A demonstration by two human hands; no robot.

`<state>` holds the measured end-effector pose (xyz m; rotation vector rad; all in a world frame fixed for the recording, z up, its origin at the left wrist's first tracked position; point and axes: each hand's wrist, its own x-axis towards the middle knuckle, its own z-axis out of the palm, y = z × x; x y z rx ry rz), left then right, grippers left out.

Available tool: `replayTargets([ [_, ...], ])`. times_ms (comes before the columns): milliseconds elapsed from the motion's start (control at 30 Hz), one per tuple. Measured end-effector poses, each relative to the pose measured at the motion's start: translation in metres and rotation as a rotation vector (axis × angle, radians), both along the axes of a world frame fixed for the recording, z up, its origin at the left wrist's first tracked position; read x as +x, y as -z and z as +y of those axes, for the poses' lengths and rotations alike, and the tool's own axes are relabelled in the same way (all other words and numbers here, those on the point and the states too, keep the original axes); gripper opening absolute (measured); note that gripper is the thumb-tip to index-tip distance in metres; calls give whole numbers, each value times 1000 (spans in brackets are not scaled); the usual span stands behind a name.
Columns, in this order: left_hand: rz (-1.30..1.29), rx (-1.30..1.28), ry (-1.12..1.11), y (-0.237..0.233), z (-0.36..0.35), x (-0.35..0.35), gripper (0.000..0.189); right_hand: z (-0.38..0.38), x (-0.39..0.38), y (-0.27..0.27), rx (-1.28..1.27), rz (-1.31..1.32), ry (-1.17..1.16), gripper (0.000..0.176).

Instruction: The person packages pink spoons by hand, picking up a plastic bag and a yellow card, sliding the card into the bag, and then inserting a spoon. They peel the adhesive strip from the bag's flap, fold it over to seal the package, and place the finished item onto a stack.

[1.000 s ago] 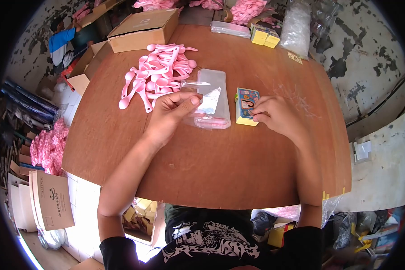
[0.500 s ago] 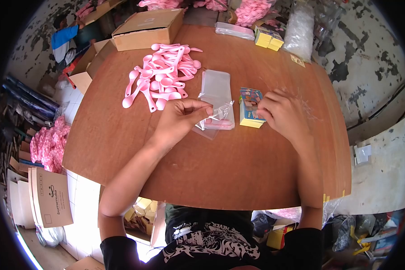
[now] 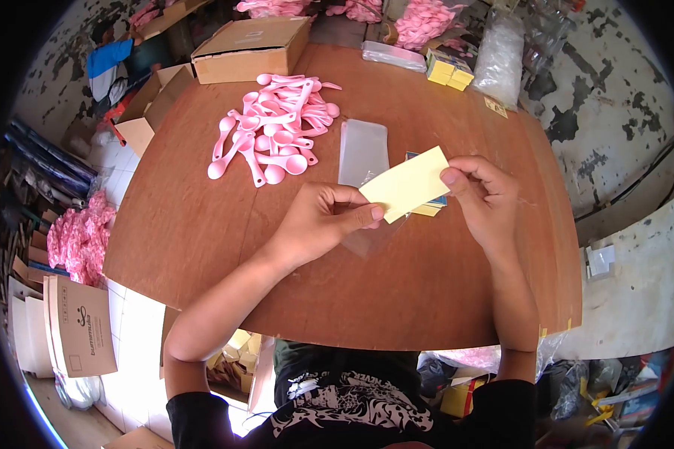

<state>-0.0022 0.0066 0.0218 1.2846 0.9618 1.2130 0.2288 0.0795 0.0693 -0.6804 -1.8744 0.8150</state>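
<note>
A pale yellow card is tilted in front of me, its right end pinched in my right hand. The card's left corner meets the thumb and fingers of my left hand. A clear plastic bag hangs from that left hand, below the card; how far the two overlap is hard to see. Behind the card lies a stack of clear bags. A stack of printed cards is mostly hidden by the held card. Many pink plastic spoons are heaped to the left.
A closed cardboard box stands at the table's far left edge. Yellow card stacks, flat packed bags and a bulky plastic bag sit along the back. Beyond the far left corner is another person.
My right hand has lifted a card from the printed stack and brought it up, yellow side showing, to my left hand. My left hand has shifted slightly right and down with the bag.
</note>
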Motion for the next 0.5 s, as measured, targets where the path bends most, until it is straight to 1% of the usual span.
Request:
replayTargets([
  [67, 109, 25, -23, 4, 2, -1, 24, -3, 0, -3, -48, -24, -27, 13],
  [100, 106, 26, -28, 4, 1, -1, 24, -5, 0, -4, -35, -80, -23, 13],
  [133, 134, 8, 9, 3, 1, -1, 24, -6, 0, -5, -23, -134, -17, 12],
  [167, 164, -10, 46, 3, 1, -1, 25, -9, -2, -7, -22, -135, -18, 12],
  [267, 116, 21, 24, 5, -2, 6, 25, -16, -13, -8, 30, -149, -22, 11],
  [333, 95, 48, 22, 4, -3, 8, 25, -18, -16, -5, 106, -215, -112, 11],
  [367, 72, 74, 22, 3, -3, 9, 26, -19, -16, -7, 86, -268, -148, 12],
  [400, 75, 72, 22, 2, -3, 10, 26, -19, -17, -6, 85, -265, -148, 12],
  [467, 100, 181, -81, -3, -2, 13, 26, -19, -22, -5, 215, -274, -262, 13],
  [500, 105, 179, -82, -5, -2, 14, 26, -20, -22, 0, 141, -247, -260, 15],
])
